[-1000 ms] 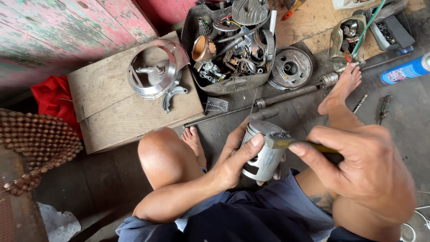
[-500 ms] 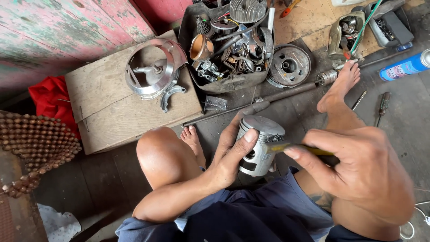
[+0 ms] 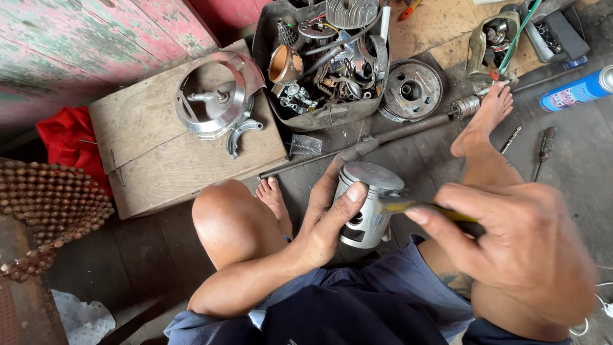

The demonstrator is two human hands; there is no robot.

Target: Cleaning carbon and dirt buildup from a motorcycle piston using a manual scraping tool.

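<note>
The piston point(image 3: 365, 204) in the left hand point(image 3: 329, 220) is smooth, matt grey metal. Beyond it lie a rough wooden board point(image 3: 159, 150), a shiny metal housing point(image 3: 214, 96) and glossy red cloth point(image 3: 64, 137).

I see soft, even daylight across the floor point(image 3: 575, 160), bright with no harsh shadows; only faint shade gathers under the bent knee. Mild glare sits on the silver piston point(image 3: 367, 204) crown and on the polished metal ring point(image 3: 214, 96) on the wooden box point(image 3: 147, 160). The right hand point(image 3: 517, 255), nearest my lens, is large and slightly soft, and its yellow-handled tool point(image 3: 415, 207) blurs. Wide-angle stretch bends the edges; the lower left corner falls dim.
</note>
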